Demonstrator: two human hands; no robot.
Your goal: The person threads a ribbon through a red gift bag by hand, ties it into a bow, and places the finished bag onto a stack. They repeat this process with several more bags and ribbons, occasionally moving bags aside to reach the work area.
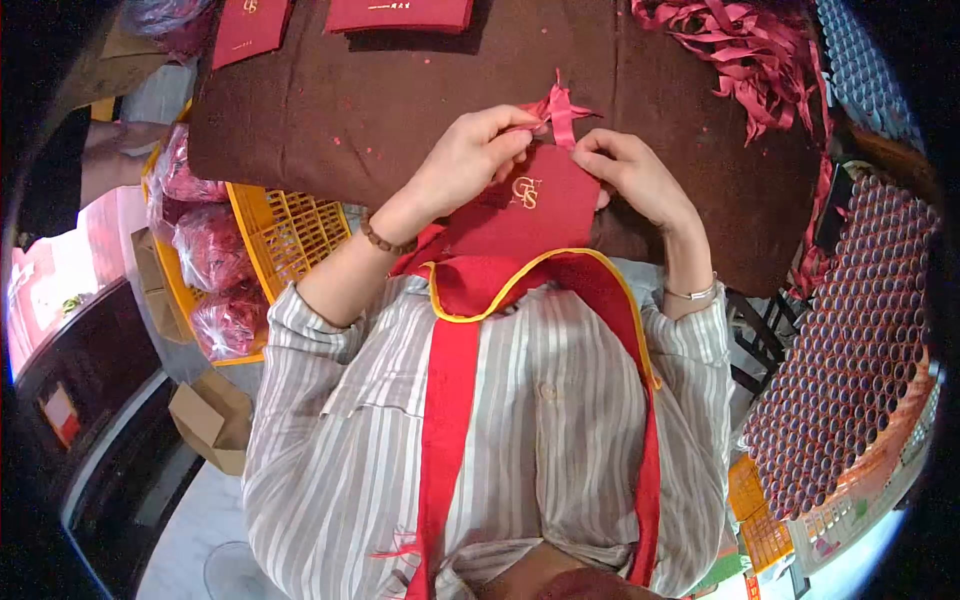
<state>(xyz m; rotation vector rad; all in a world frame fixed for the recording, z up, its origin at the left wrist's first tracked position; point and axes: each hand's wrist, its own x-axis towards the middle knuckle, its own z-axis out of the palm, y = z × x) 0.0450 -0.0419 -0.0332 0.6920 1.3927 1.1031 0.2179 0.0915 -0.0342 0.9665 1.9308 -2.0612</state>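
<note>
A flat red gift bag (560,210) with gold letters lies at the table's near edge, in front of my chest. Pinkish-red ribbon (562,122) stands up from its top edge, with loose ends spreading beyond. My left hand (475,160), with a beaded bracelet at the wrist, is closed in a pinch on ribbon at the bag's upper left. At the upper right corner, my right hand (640,175) grips the bag with curled fingers; its thumb and index finger are close to the ribbon. Part of its fingers is hidden behind the bag.
Red printed pieces (400,14) lie stacked at the brown table's (400,90) far side. A heap of cut ribbons (745,55) sits far right. Yellow crates (290,235) with plastic-wrapped red bundles (215,250) stand left. Trays of small round items (850,350) are on the right.
</note>
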